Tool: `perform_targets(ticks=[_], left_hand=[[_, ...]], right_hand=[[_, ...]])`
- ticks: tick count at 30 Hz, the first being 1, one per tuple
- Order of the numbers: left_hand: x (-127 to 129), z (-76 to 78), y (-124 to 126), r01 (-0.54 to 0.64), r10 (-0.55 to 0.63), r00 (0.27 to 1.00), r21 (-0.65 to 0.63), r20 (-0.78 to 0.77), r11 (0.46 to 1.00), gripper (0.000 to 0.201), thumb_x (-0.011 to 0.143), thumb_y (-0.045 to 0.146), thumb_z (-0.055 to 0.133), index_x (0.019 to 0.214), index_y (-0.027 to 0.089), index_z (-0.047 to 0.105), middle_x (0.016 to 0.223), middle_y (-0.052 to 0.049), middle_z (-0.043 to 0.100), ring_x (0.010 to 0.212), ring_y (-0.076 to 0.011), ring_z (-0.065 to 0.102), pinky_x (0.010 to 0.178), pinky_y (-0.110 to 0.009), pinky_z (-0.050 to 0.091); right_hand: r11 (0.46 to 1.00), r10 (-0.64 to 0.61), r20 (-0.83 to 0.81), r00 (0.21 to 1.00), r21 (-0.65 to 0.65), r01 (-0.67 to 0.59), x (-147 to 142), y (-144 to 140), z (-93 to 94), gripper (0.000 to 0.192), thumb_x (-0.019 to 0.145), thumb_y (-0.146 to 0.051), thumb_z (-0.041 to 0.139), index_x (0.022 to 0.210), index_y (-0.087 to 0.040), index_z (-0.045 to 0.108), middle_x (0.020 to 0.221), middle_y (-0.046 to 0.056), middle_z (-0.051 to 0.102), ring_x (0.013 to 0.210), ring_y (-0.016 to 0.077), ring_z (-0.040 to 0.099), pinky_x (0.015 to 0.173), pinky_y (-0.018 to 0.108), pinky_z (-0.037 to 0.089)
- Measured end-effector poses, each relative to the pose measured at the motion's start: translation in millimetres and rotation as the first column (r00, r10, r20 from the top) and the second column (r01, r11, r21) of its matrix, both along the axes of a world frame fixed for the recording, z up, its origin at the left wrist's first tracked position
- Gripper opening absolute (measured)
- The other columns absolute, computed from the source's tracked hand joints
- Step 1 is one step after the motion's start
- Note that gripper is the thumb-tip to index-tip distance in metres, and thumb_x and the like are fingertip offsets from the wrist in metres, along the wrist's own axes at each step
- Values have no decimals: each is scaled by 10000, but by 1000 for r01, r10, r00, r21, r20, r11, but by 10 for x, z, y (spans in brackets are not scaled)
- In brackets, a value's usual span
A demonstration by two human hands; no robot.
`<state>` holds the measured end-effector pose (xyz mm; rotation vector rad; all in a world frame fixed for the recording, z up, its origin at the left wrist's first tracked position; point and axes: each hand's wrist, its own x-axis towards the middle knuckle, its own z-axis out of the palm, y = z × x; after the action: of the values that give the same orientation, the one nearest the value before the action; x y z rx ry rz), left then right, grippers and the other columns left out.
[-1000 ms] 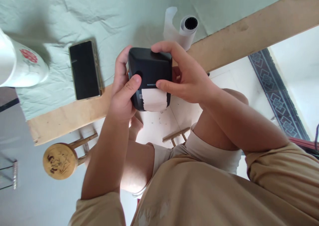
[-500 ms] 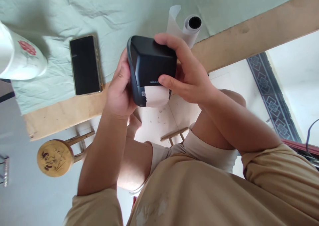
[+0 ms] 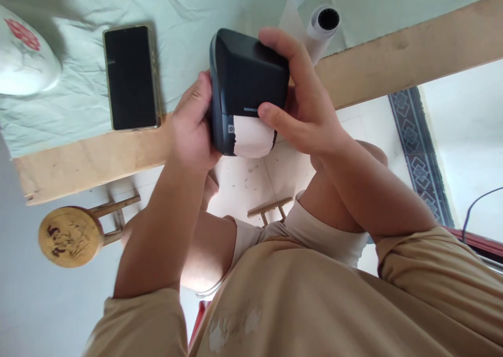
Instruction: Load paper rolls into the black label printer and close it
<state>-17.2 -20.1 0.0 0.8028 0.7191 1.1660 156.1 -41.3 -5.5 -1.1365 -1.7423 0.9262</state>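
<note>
A black label printer (image 3: 251, 76) marked NIIMBOT is held up between both hands over the table's near edge. White label paper (image 3: 253, 137) sticks out of its lower end and curls over. My left hand (image 3: 194, 126) grips the printer's left side, its fingers partly hidden behind the body. My right hand (image 3: 304, 100) clasps the right side, with the thumb on the front near the lettering and the index finger over the top right corner. Just beyond the right hand, a roll of clear film (image 3: 319, 32) with a black core stands on the table, its loose end unrolled.
A phone (image 3: 131, 79) in a clear case lies on the green tablecloth (image 3: 188, 26) at the left. Farther left stands a white container (image 3: 27, 53) with a red flower. A round wooden stool (image 3: 70, 236) is below the table's wooden edge (image 3: 94, 160).
The camera view has shifted a little. The printer appears higher and slightly farther right, tilted a bit differently, with both hands still on it.
</note>
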Motion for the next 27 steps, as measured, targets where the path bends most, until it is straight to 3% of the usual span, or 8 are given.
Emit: perform_targets(ticks=[5,11,16,19,21,23,25,27], left_hand=[[9,-6,20,-71,73,995,-33,61,997,336,966,265,461,735,192,694,747,-16,674,700,-130,602,853,-296,552],[45,79,5,17,-13,996,-42,91,999,437,1013,306,318,868,160,704,940,-24,698,948,-153,676,919,-329,563],[46,38,-32,53,-54,998,45,17,998,258,945,367,491,837,198,654,940,-40,679,1077,-207,654,897,-316,544],[27,-8,-31,48,-45,997,46,-57,998,224,868,426,601,750,236,617,839,-38,649,1053,-241,647,825,-327,527],[19,-26,-22,52,-47,994,50,-94,997,237,844,464,620,750,246,615,815,-41,635,1055,-261,638,800,-337,509],[19,-32,-15,60,-56,994,39,-96,997,246,834,480,630,756,248,605,801,-43,626,1056,-267,634,781,-335,496],[22,-32,-13,71,-69,995,27,-73,997,242,846,473,615,756,249,593,778,-46,615,1045,-263,634,767,-336,487],[20,-30,-15,84,-82,996,31,-44,996,219,864,442,601,777,241,603,758,-45,597,993,-247,638,751,-334,478]], right_hand=[[999,35,-16,999,23,-34,34,12,-23,830,788,-609,638,1474,-315,277,1541,67,335,1171,205,574,942,321,573],[981,-106,49,993,170,96,38,4,24,669,791,-534,662,1364,-284,423,1428,41,395,936,105,570,628,208,509],[867,-303,-122,945,376,326,-59,42,157,330,876,-441,625,1016,-209,436,1052,-22,427,578,-22,275,513,205,316],[866,-340,-249,907,293,405,-120,52,287,272,943,-303,523,843,-219,285,913,-23,367,635,-11,472,465,170,325],[887,-335,-266,904,235,398,-126,40,368,265,939,-250,487,799,-235,263,867,-2,389,906,60,625,470,159,405],[913,-318,-164,934,214,348,-102,25,423,176,920,-244,494,811,-227,357,890,25,474,1045,110,629,503,190,468],[917,-326,62,943,263,300,-68,18,452,90,909,-258,510,846,-196,494,932,25,577,911,118,634,596,248,511],[928,-331,359,873,291,232,-47,19,472,140,895,-291,541,950,-187,616,1049,11,658,855,130,624,772,309,538]])
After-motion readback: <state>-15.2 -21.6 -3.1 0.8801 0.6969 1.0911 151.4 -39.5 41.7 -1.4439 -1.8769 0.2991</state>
